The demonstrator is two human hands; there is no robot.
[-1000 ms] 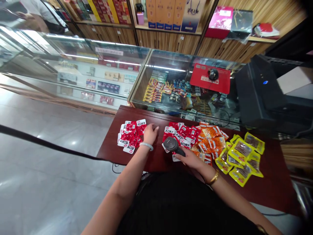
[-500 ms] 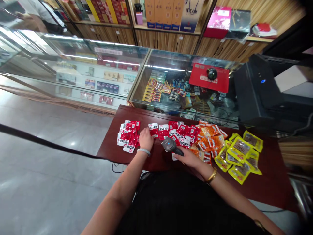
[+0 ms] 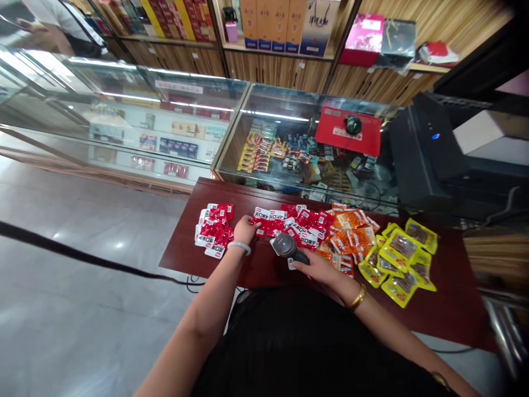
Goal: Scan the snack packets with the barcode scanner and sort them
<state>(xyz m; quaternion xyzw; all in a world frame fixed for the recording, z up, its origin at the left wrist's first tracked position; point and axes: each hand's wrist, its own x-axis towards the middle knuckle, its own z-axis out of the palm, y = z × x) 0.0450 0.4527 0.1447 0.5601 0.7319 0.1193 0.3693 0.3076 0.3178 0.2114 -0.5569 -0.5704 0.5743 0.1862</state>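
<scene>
My right hand (image 3: 316, 268) grips a grey barcode scanner (image 3: 286, 245), its blue-lit head pointing left over the red snack packets (image 3: 306, 223). My left hand (image 3: 244, 230) is closed on a red packet (image 3: 264, 218) between the two red piles; a pale bangle circles that wrist. A separate heap of red packets (image 3: 212, 231) lies to the left of it. Orange packets (image 3: 351, 234) and yellow packets (image 3: 403, 259) spread to the right on the dark red table (image 3: 446, 309).
Glass display counters (image 3: 173, 121) with goods stand behind the table. A red mat with a black mouse (image 3: 349, 129) lies on the glass, a black monitor (image 3: 425, 154) to its right. Shelves of boxes (image 3: 281, 25) line the wall. A black cable (image 3: 82, 253) crosses the floor.
My left hand left the left red heap, moved right and took hold of a red packet near the scanner. The scanner hand stayed almost still.
</scene>
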